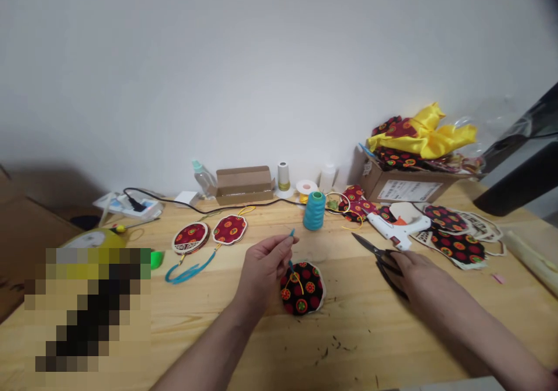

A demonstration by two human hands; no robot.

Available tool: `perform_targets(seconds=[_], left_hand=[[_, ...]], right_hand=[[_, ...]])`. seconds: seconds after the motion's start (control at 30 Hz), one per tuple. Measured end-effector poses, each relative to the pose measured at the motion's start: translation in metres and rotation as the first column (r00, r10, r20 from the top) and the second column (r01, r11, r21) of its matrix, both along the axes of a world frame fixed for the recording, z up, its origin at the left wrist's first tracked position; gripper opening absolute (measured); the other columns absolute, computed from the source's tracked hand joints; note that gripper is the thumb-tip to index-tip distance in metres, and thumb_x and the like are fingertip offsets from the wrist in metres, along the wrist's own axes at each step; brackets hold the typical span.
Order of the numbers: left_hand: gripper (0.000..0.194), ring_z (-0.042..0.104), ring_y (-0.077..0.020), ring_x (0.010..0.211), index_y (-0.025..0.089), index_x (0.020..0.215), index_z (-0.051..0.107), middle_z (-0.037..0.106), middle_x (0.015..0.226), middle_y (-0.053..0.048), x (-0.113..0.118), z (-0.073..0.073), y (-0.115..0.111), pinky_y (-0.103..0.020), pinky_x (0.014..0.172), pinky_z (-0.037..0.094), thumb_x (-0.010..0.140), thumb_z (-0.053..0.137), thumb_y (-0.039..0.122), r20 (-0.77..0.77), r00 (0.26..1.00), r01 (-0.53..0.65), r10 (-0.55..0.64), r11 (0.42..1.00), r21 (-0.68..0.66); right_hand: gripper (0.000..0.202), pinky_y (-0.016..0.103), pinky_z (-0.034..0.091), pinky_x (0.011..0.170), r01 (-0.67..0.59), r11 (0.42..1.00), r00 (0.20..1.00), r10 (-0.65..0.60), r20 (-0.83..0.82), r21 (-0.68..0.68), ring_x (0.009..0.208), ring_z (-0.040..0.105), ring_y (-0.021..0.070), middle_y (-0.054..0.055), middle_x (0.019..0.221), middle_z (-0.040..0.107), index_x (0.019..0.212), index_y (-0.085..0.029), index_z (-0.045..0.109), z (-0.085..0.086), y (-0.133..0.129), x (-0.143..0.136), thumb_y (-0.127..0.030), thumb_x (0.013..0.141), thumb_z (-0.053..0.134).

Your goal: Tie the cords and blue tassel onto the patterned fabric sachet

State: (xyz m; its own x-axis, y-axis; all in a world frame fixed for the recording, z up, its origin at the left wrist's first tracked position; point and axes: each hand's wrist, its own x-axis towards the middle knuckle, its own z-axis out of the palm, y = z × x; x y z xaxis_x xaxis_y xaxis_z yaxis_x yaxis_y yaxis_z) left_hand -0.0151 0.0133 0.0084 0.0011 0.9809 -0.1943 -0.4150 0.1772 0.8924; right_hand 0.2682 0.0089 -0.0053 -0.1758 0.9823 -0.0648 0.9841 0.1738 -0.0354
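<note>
My left hand (268,266) is closed in a pinch around a short bunch of blue thread (292,233), whose tip sticks up past the fingertips. Just beneath it lies a scalloped ornament (307,289) of black patterned fabric with a pale edge, and a yellow cord (300,283) loops over its top. My right hand (414,272) has its fingers at the handles of black scissors (375,248), which lie on the table with blades pointing to the far left. A cone of blue thread (314,212) stands upright beyond my left hand.
Two red fabric ornaments (230,230) with blue tassels lie at left. A white glue gun (399,228) and fabric pieces (457,246) lie beyond the scissors. A cardboard box (405,186) of fabric stands at back right. A black cable (244,207) runs along the wall.
</note>
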Motion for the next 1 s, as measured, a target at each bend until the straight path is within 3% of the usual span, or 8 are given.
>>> perform_targets(seconds=[0.13,0.3,0.47,0.6,0.73,0.83,1.0], left_hand=[[0.025,0.027,-0.0010,0.042,0.010,0.080,0.071,0.035,0.047,0.007,0.001,0.000,0.001,-0.015,0.040,0.017,0.068,0.071,0.032,-0.024,0.999,-0.038,0.038,0.999,-0.013],[0.027,0.027,-0.0018,0.043,0.011,0.081,0.071,0.036,0.049,0.006,0.001,0.000,0.000,-0.015,0.039,0.016,0.066,0.072,0.034,-0.046,0.997,-0.057,0.056,0.998,-0.018],[0.028,0.027,-0.0025,0.043,0.012,0.083,0.071,0.037,0.049,0.006,0.001,-0.001,-0.002,-0.016,0.039,0.017,0.068,0.070,0.036,-0.111,0.992,-0.060,0.059,0.998,-0.011],[0.029,0.027,-0.0030,0.044,0.013,0.083,0.071,0.037,0.049,0.006,0.003,-0.002,-0.003,-0.016,0.040,0.018,0.069,0.068,0.038,-0.178,0.983,-0.048,0.048,0.999,0.006],[0.030,0.026,-0.0033,0.043,0.013,0.083,0.070,0.035,0.049,0.007,0.003,-0.003,-0.003,-0.017,0.040,0.018,0.071,0.067,0.040,-0.218,0.975,-0.038,0.038,0.999,0.005],[0.031,0.026,-0.0035,0.044,0.012,0.083,0.070,0.034,0.049,0.007,0.003,-0.002,-0.002,-0.016,0.041,0.018,0.071,0.066,0.040,-0.211,0.977,-0.042,0.041,0.999,0.003],[0.032,0.024,-0.0036,0.042,0.012,0.085,0.068,0.032,0.047,0.008,0.004,0.000,-0.002,-0.017,0.040,0.016,0.071,0.066,0.041,-0.190,0.981,-0.039,0.032,0.999,-0.032]], right_hand=[[0.030,0.034,0.048,0.080,0.050,0.999,0.998,-0.050,-0.026,-0.005,0.096,0.060,0.0272,0.018,0.106,0.063,0.106,-0.010,0.060,0.000,-0.005,0.003,-0.016,0.079,0.048],[0.028,0.034,0.049,0.073,0.053,0.998,0.994,-0.051,-0.092,0.018,0.083,0.062,0.0252,0.016,0.097,0.064,0.097,-0.011,0.062,0.001,-0.004,0.008,-0.013,0.073,0.047],[0.022,0.034,0.047,0.067,0.035,0.992,0.942,0.007,-0.335,0.118,0.075,0.059,0.0232,0.012,0.089,0.062,0.092,-0.017,0.059,0.006,-0.010,0.016,-0.025,0.075,0.050],[0.014,0.027,0.044,0.058,-0.085,0.996,0.771,0.084,-0.631,0.028,0.064,0.052,0.0168,0.003,0.071,0.056,0.075,-0.020,0.051,0.034,-0.010,-0.010,-0.033,0.076,0.054],[0.023,0.027,0.042,0.061,-0.246,0.968,0.661,0.208,-0.721,0.054,0.072,0.051,0.0170,0.004,0.083,0.058,0.082,-0.018,0.051,0.063,0.003,-0.055,-0.032,0.068,0.062],[0.023,0.025,0.039,0.058,-0.361,0.932,0.676,0.262,-0.688,0.001,0.067,0.048,0.0146,0.001,0.079,0.056,0.085,-0.018,0.052,0.068,0.019,-0.080,-0.029,0.068,0.063],[0.023,0.023,0.032,0.053,-0.347,0.937,0.714,0.244,-0.656,-0.028,0.061,0.041,0.0121,-0.002,0.069,0.050,0.076,-0.018,0.051,0.051,0.032,-0.091,-0.038,0.072,0.063]])
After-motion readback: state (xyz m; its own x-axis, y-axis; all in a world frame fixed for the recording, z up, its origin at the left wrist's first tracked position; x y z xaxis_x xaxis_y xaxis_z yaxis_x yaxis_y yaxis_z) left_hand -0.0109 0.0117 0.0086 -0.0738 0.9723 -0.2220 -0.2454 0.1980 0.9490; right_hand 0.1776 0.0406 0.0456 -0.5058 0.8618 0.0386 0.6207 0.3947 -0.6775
